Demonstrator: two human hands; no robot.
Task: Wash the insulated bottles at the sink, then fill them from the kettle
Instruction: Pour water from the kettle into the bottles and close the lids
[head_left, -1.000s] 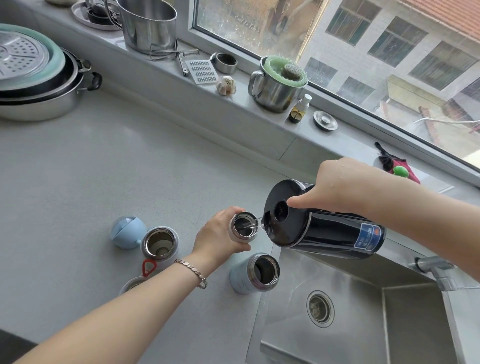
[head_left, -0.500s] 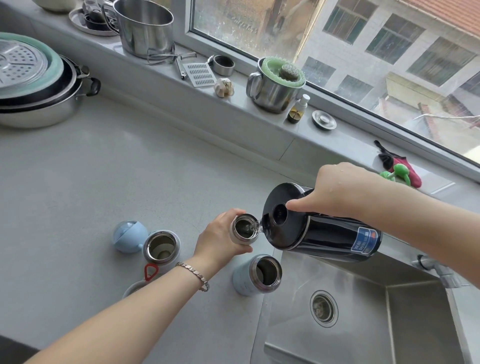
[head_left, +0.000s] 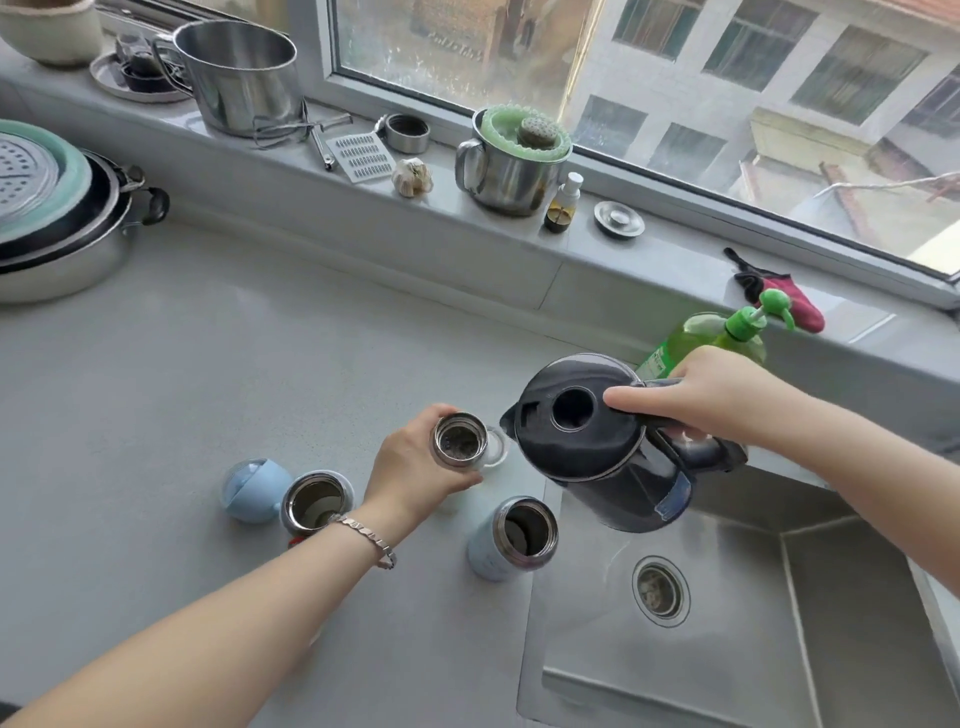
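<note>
My left hand (head_left: 415, 467) grips an open steel-rimmed insulated bottle (head_left: 459, 441) standing on the grey counter (head_left: 208, 364). Just to its right, my right hand (head_left: 701, 389) holds the black kettle (head_left: 597, 441) by its handle, thumb on the lid, nearly upright with the spout close to the bottle's mouth. No water stream shows. Two more open bottles stand nearby: one (head_left: 317, 501) behind my left wrist and a pale blue one (head_left: 514, 538) beside the sink. A pale blue lid (head_left: 254, 488) lies to the left.
The steel sink (head_left: 727, 649) with its drain lies below the kettle. A green soap pump bottle (head_left: 717, 338) stands behind my right hand. Pots (head_left: 62, 223) sit at far left; the windowsill holds a steel pot (head_left: 239, 78), a mug (head_left: 509, 166), garlic and small items.
The kettle has tipped back from its steep pouring tilt to nearly upright and pulled slightly right. My left hand still holds the bottle. The view shifted, revealing the soap bottle.
</note>
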